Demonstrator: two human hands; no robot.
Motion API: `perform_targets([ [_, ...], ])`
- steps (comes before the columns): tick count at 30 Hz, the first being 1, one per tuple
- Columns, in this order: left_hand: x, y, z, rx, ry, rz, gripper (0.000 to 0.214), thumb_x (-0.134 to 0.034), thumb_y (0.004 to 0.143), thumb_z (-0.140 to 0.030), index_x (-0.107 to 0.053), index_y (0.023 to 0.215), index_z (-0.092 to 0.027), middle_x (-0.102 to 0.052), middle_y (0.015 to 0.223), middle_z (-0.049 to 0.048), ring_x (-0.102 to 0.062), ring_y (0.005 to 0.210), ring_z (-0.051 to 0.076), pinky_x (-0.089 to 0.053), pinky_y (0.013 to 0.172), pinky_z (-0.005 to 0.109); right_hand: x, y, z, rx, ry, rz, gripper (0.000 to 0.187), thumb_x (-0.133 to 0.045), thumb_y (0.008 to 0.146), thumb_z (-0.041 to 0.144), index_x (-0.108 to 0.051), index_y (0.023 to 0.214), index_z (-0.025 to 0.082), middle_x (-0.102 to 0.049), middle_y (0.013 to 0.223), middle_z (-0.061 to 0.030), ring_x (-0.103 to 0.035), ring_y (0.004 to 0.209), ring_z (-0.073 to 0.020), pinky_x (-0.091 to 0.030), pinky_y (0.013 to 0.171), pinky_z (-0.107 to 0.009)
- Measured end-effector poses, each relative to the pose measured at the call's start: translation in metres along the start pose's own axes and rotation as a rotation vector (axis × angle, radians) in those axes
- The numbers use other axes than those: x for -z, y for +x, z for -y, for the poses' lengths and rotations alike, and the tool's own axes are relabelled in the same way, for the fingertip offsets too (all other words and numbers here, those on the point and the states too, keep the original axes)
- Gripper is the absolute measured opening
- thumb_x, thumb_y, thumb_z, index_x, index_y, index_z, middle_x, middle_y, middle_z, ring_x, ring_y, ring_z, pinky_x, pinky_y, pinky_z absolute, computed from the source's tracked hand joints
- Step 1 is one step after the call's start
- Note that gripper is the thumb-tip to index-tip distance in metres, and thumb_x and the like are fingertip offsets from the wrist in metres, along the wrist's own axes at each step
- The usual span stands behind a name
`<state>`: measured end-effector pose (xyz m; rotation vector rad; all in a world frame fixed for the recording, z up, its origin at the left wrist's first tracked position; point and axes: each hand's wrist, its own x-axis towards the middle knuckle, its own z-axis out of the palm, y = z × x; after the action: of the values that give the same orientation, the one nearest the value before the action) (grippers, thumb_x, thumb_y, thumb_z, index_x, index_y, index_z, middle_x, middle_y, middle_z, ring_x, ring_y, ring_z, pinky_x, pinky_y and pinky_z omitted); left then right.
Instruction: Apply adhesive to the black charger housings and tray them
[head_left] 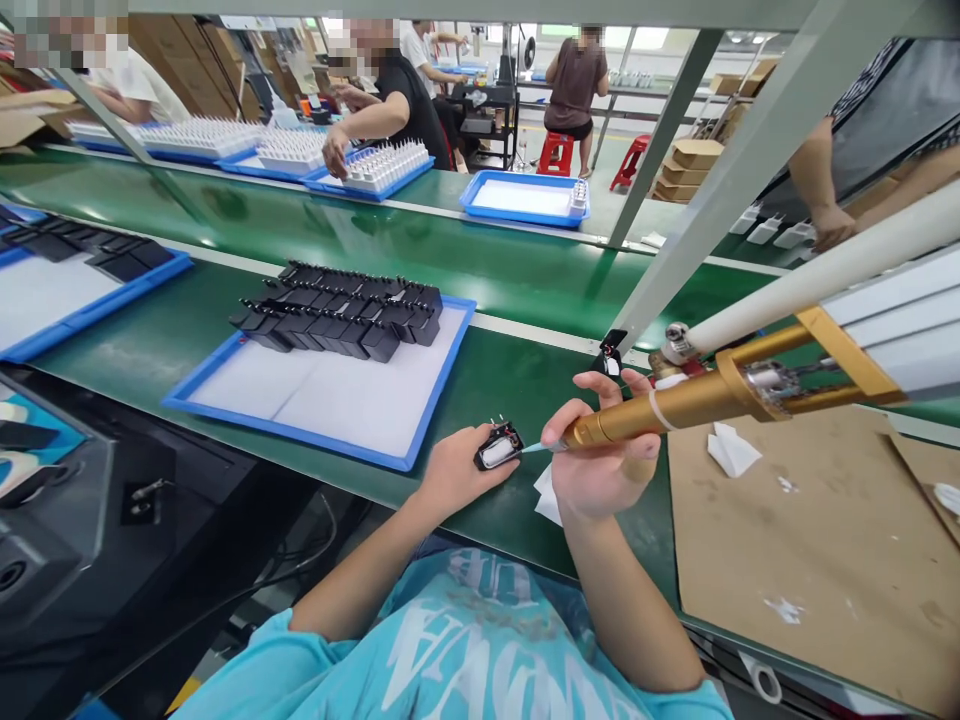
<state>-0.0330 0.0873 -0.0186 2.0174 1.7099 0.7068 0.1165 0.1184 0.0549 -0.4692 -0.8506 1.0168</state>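
My left hand (459,472) grips a small black plastic housing (501,446) with a white inside and thin pins at its far edge. In my right hand (600,470) is a gold-coloured dispensing gun (652,412), its thumb and fingers wrapped about the barrel. The gun's pale blue tapered nozzle (534,447) reaches the right edge of the housing; whether it touches cannot be made out. Another black housing (610,358) stands beyond my right fingers, against the metal post. A folded white tissue (549,495) lies on the bench beneath my right wrist.
To the left, a blue-rimmed tray (300,440) carries rows of black housings (337,310). Stained cardboard (787,570) with a crumpled tissue (733,450) covers the right side. A slanted metal post (720,190) rises ahead. Across the green belt, co-workers sit near trays of white parts (386,165).
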Motion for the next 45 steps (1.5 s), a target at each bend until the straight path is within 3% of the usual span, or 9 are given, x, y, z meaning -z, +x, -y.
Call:
perform_targets([
  [6,0.010,-0.004,-0.013,-0.048,0.088,0.012,0.027,-0.060,0.083,-0.048,-0.058,0.092,-0.022,-0.069,0.079,0.0025,-0.066,0.071,0.020,-0.042,0.059,0.028,0.001,0.001,-0.001,0.017,-0.039,0.000,0.042,-0.049,0.081,0.060,-0.050,0.110,0.029,-0.063,0.097,0.0005,-0.054,0.036,-0.0080,-0.035,0.030,-0.023],
  [14,0.017,-0.006,-0.020,-0.171,0.048,-0.068,0.023,-0.060,0.082,-0.039,-0.057,0.098,-0.023,-0.069,0.089,0.0021,-0.067,0.083,0.020,-0.046,0.066,0.029,0.003,0.000,-0.002,0.100,-0.055,0.009,0.033,-0.047,0.085,0.056,-0.053,0.094,0.025,-0.059,0.093,-0.0004,-0.052,0.041,-0.0073,-0.036,0.027,-0.022],
  [21,0.018,-0.009,-0.021,-0.162,0.070,-0.061,0.022,-0.060,0.082,-0.039,-0.057,0.097,-0.023,-0.068,0.087,0.0014,-0.066,0.081,0.020,-0.045,0.064,0.029,0.000,-0.003,-0.001,0.069,-0.037,0.045,0.041,-0.045,0.085,0.057,-0.051,0.111,0.027,-0.060,0.102,-0.0029,-0.054,0.037,-0.0089,-0.036,0.028,-0.025],
  [29,0.011,-0.009,-0.019,-0.166,0.060,-0.072,0.026,-0.063,0.082,-0.035,-0.058,0.105,-0.023,-0.070,0.101,0.0028,-0.065,0.092,0.021,-0.049,0.075,0.031,-0.005,-0.006,-0.001,0.056,-0.043,0.057,0.041,-0.042,0.085,0.058,-0.050,0.114,0.029,-0.060,0.102,-0.0030,-0.053,0.038,-0.0087,-0.038,0.030,-0.026],
  [35,0.003,-0.005,-0.028,-0.219,-0.012,-0.145,0.022,-0.065,0.080,-0.031,-0.060,0.100,-0.021,-0.071,0.096,0.0025,-0.066,0.087,0.020,-0.050,0.072,0.030,-0.015,-0.007,0.000,0.025,-0.025,0.080,0.041,-0.042,0.085,0.059,-0.048,0.114,0.031,-0.058,0.102,-0.0018,-0.055,0.040,-0.0088,-0.040,0.033,-0.027],
  [40,-0.003,0.000,-0.030,-0.293,-0.172,-0.227,0.023,-0.066,0.081,-0.028,-0.061,0.102,-0.020,-0.071,0.096,0.0035,-0.067,0.089,0.019,-0.052,0.076,0.027,-0.014,-0.009,-0.002,0.037,-0.037,0.110,0.033,-0.041,0.086,0.058,-0.049,0.099,0.030,-0.057,0.100,-0.0020,-0.054,0.043,-0.0096,-0.039,0.033,-0.027],
  [45,-0.005,0.001,-0.029,-0.231,-0.187,-0.168,0.026,-0.066,0.081,-0.033,-0.063,0.103,-0.021,-0.072,0.096,0.0037,-0.067,0.086,0.019,-0.051,0.075,0.028,-0.010,-0.011,-0.004,0.024,-0.038,0.102,0.038,-0.030,0.088,0.058,-0.047,0.110,0.032,-0.054,0.104,-0.0035,-0.053,0.043,-0.0094,-0.039,0.036,-0.029],
])
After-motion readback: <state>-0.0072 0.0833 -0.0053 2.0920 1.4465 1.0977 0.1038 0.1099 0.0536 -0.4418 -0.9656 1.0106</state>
